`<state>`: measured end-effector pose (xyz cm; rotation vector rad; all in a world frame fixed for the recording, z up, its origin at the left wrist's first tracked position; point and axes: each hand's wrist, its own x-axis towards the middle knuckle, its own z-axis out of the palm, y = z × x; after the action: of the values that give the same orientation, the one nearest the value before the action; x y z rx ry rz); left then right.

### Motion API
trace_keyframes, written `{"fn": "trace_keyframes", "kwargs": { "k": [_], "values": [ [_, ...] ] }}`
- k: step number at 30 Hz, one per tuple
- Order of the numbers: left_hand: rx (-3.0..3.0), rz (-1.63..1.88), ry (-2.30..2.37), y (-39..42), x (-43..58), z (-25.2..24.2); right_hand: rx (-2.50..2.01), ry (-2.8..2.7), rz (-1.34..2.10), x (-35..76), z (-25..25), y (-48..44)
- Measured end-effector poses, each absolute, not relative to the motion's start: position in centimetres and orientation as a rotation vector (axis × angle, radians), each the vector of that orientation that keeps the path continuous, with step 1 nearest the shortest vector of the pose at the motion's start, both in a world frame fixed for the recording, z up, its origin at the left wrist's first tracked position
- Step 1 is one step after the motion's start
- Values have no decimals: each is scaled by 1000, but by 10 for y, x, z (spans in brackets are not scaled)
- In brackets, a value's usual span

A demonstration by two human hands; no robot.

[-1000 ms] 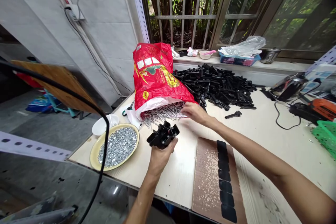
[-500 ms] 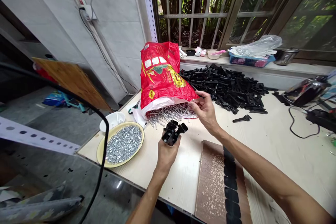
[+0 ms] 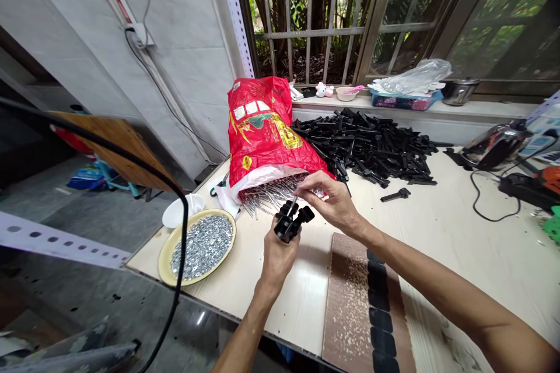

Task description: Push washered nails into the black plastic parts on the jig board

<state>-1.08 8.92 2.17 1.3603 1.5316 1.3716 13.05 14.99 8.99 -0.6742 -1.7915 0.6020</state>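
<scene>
My left hand (image 3: 276,253) is wrapped round a bundle of black plastic parts (image 3: 290,220), held upright above the table. My right hand (image 3: 330,201) pinches a thin metal bolt (image 3: 294,204) and holds its tip at the top of that bundle. Just behind both hands lies a red plastic bag (image 3: 265,134) on its side, with many metal bolts (image 3: 266,193) spilling from its open mouth. A big heap of black plastic parts (image 3: 365,145) lies on the table behind the bag.
A yellow plate of small metal nuts (image 3: 198,246) and a white bowl (image 3: 181,211) sit near the table's left edge. A brown board with black pads (image 3: 356,297) lies in front. A single black part (image 3: 396,193), cables and power tools (image 3: 499,148) are to the right.
My right hand left the bag's mouth with a bolt and came to the black bundle. My left hand raised the bundle slightly towards it.
</scene>
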Motion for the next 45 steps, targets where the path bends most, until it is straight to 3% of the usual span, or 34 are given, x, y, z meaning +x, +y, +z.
{"fn": "trace_keyframes", "kwargs": {
  "k": [7,13,17,22,26,30,41,45],
  "values": [
    [1212,1387,1479,94,-10,30,-625,-2050,564,145,82,178],
    [1078,1432,1586,82,-20,48,-908,-2603,-149,175,16,228],
    [1050,1392,1542,84,-19,50,-789,-2844,-329,179,-20,241],
    [921,1416,1255,98,-24,45,-722,-2491,83,171,-8,232],
    [966,1372,1411,106,-25,37,-802,-1675,570,156,41,195],
    [1062,1300,1518,109,-14,35,-692,-1467,823,142,82,159],
    [1109,1349,1522,102,-10,52,-735,-1849,614,146,79,166],
    [1055,1495,1572,91,-24,60,-977,-1930,414,153,45,199]
  ]
}}
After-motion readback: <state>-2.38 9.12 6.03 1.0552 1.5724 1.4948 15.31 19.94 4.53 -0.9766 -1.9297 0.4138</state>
